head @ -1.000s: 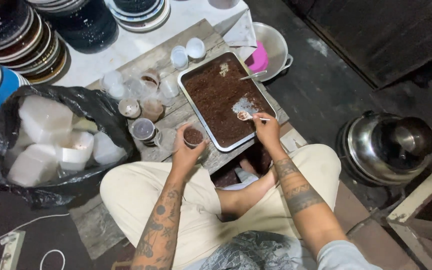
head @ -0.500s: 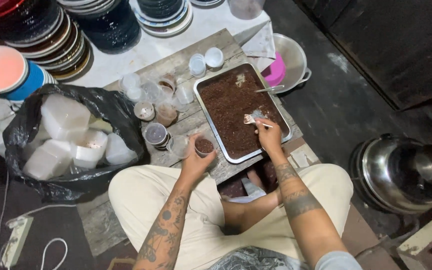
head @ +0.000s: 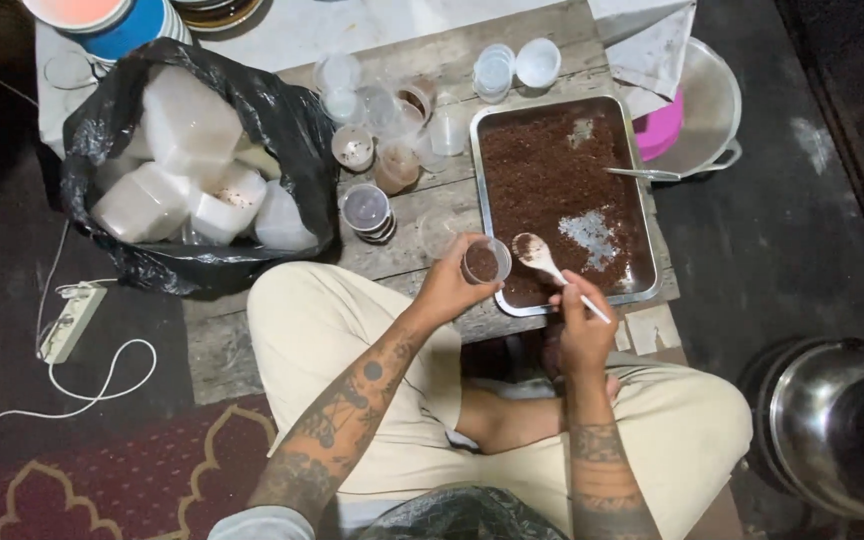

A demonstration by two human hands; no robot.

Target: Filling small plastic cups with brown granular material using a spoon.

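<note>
My left hand (head: 449,288) holds a small clear plastic cup (head: 485,261) partly filled with a dark brown crumbly mix, at the near edge of a metal tray (head: 646,260). My right hand (head: 584,325) grips a white plastic spoon (head: 550,268) whose bowl carries some of the brown mix, just right of the cup. The tray is spread with the same brown mix (head: 542,170), with a bare scraped patch (head: 592,235) near its right side. I sit cross-legged in light trousers behind a low wooden board (head: 422,215).
Several clear cups, some filled and lidded (head: 367,210), and loose lids (head: 537,62) stand left of and behind the tray. A black bag (head: 122,150) holds white containers. A metal pan (head: 712,105), a steel pot (head: 842,425) and a power strip (head: 70,320) lie around.
My right hand has drawn the spoon back from the tray's bare patch toward the cup. The left hand has lifted the cup closer to me. The camera view has shifted.
</note>
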